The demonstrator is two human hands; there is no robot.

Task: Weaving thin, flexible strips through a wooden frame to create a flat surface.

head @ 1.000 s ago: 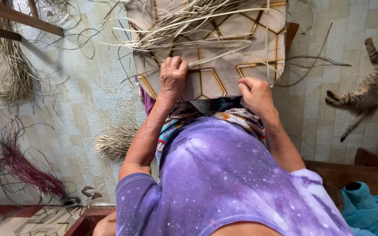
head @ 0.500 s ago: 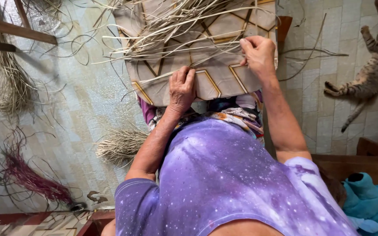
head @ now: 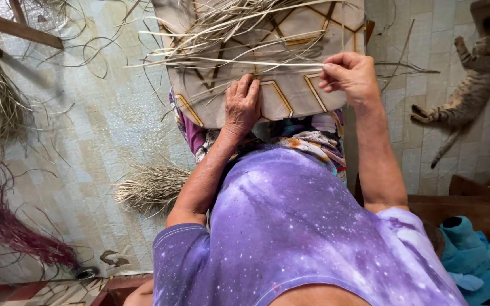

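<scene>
My left hand (head: 242,105) lies palm down with fingers spread flat on the patterned cushion (head: 290,96) across my lap, the forearm running straight back toward my purple shirt (head: 307,238). It clasps nothing; it only presses the cloth near the cushion's near edge. My right hand (head: 350,73) is raised a little above the cushion's right side, wrist bent, thumb and fingertips pinched together on one long pale straw strand (head: 245,62). That strand runs out to the left from my pinch, nearly level, passing just beyond the fingertips of my left hand and ending past the cushion's left edge.

The rest of the loose straw strands (head: 228,25) lie fanned over the far part of the cushion, thin, flat, dry and stiff, some curling off onto the floor. The cushion is beige fabric with dark and golden lines forming hexagons.

On the pale tiled floor (head: 86,130) to my left sits a bristly straw bundle (head: 151,187), and farther off a reddish-purple dyed bundle (head: 15,235). A tabby cat (head: 472,93) lies stretched on the tiles well off to my right. A teal cloth (head: 472,255) lies near my right side.
</scene>
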